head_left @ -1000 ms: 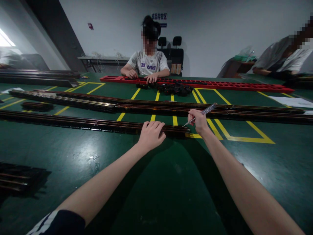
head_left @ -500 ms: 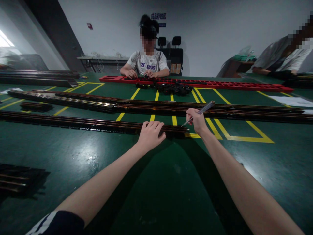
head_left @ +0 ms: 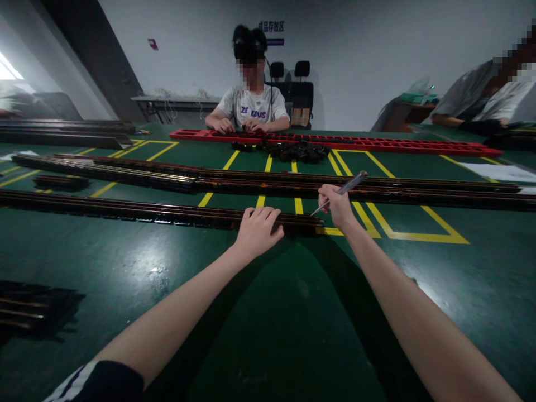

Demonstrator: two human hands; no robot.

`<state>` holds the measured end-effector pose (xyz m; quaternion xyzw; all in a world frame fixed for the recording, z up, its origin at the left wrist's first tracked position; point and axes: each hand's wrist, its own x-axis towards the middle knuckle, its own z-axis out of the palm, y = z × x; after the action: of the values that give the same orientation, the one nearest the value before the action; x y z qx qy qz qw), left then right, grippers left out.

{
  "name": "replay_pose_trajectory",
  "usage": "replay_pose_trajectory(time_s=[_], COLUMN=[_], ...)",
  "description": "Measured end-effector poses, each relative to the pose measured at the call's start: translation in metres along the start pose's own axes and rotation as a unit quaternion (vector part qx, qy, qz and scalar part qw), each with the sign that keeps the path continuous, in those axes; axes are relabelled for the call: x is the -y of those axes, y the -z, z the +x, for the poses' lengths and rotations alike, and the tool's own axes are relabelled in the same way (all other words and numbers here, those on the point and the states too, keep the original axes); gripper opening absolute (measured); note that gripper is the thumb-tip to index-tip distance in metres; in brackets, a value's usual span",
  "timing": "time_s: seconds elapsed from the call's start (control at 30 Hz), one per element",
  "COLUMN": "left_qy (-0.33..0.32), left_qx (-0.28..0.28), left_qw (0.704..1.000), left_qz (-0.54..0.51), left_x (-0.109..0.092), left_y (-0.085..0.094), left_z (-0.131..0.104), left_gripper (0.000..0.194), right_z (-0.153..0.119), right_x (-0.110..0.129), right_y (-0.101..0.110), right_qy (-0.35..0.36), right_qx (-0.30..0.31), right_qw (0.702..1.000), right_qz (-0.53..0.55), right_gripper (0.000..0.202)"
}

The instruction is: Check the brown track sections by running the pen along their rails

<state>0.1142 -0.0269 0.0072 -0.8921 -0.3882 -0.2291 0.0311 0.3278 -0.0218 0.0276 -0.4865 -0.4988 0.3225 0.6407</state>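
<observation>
A long black rail with copper-coloured lines (head_left: 167, 214) lies across the green table in front of me. Near its right end my left hand (head_left: 259, 229) grips it from above, fingers over the far side and thumb at the near side. My right hand (head_left: 335, 202) is closed around a screwdriver (head_left: 354, 182) with a clear, greyish handle. The shaft slants down to the left, and its tip meets the top of the rail close to the end. What lies under the tip is too small to make out.
Behind the rail run more long black rails (head_left: 377, 190). Farther back are a pile of small black parts (head_left: 297, 151) and a red slotted tray (head_left: 397, 144), where a co-worker (head_left: 253, 106) sits. A black bundle (head_left: 33, 310) lies at the near left. Yellow tape (head_left: 427, 239) marks the table.
My two hands, the rail and the screwdriver hold almost the same place. Across the table, the co-worker's head and hands have shifted slightly.
</observation>
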Motion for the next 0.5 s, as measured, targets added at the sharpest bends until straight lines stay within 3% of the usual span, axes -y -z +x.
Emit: replay_pose_trajectory(time_s=[0.5], left_qy=[-0.002], left_qx=[0.0], left_qw=[1.0], left_qz=[0.001], left_x=[0.0005], left_y=[-0.0008], left_z=[-0.0004], left_gripper=[0.036], right_z=[-0.0008], right_x=[0.0], right_y=[-0.0015], right_qy=[0.002], right_qx=[0.017], right_qw=[1.0], right_qz=[-0.003], right_gripper=[0.036])
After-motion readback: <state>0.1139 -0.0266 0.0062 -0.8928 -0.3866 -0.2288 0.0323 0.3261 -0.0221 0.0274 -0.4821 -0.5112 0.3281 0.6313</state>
